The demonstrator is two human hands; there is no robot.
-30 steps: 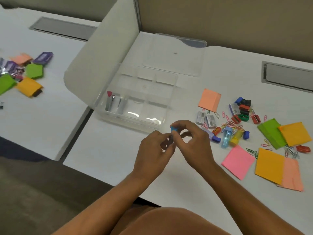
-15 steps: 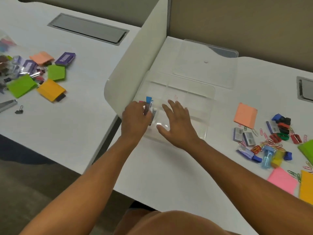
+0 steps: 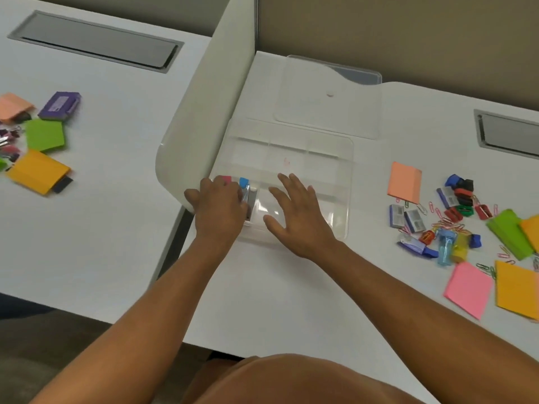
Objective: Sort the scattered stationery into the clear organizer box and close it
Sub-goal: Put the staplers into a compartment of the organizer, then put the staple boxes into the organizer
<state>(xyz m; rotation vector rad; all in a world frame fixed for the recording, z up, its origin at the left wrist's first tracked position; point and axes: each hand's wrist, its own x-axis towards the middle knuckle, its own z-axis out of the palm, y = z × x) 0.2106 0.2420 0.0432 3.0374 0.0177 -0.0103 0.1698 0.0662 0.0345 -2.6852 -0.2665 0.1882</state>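
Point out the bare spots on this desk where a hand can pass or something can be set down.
Bare: the desk between the organizer box and the salmon sticky pad, and the near strip in front of the box. Crowded: the right side, around the paper clips and pink pad.

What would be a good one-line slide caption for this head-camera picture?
Left hand sets small items into the clear organizer box; right hand hovers open, stationery pile waiting.

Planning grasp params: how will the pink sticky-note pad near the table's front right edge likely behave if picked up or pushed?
The pink pad lies flat and thin on the white table, so it probably slides when pushed rather than tipping or rolling. It looks light. Its low edge gives little to pinch, and it may flex if lifted by one corner.
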